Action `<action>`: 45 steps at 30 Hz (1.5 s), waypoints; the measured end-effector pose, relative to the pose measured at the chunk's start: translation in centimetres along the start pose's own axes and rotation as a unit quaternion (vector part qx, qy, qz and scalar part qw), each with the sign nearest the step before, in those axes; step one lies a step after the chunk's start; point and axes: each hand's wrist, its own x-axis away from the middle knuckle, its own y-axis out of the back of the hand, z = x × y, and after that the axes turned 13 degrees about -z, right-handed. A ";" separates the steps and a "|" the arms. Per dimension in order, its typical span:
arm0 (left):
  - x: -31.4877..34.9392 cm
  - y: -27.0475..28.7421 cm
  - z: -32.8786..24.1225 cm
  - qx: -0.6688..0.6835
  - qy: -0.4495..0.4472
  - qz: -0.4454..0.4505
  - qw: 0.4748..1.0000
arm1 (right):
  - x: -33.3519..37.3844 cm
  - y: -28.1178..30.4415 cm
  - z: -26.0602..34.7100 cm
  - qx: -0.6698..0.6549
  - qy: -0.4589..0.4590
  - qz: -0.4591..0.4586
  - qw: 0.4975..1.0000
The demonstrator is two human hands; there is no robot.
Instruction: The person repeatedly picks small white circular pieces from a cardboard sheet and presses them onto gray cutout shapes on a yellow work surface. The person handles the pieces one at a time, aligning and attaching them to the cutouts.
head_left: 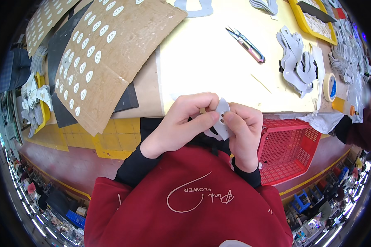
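Observation:
Between my two hands, just off the table's near edge, is a light grey cut shoe-upper piece (222,108) with small dark holes. My left hand (189,119) pinches its left side between thumb and fingers. From the right, my right hand (244,127) grips the same piece, thumb lying close to the holes. Part of the grey piece hangs below my fingers, and the rest is hidden behind them. Beyond my hands, a pair of thread snips (249,47) rests on the pale yellow tabletop (198,61). A bundle of grey cut pieces (297,61) lies to their right.
Brown cardboard (115,61) bearing rows of white oval patches covers the left side. At the far right are a yellow tray (334,37) of small pale parts and a tape roll (329,87). A red plastic basket (286,152) stands below the table edge, right of me.

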 end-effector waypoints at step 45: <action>-0.1 0.7 -2.0 -0.135 -0.105 -0.031 0.985 | -1.6 -0.1 1.6 -0.015 -0.060 -0.007 0.998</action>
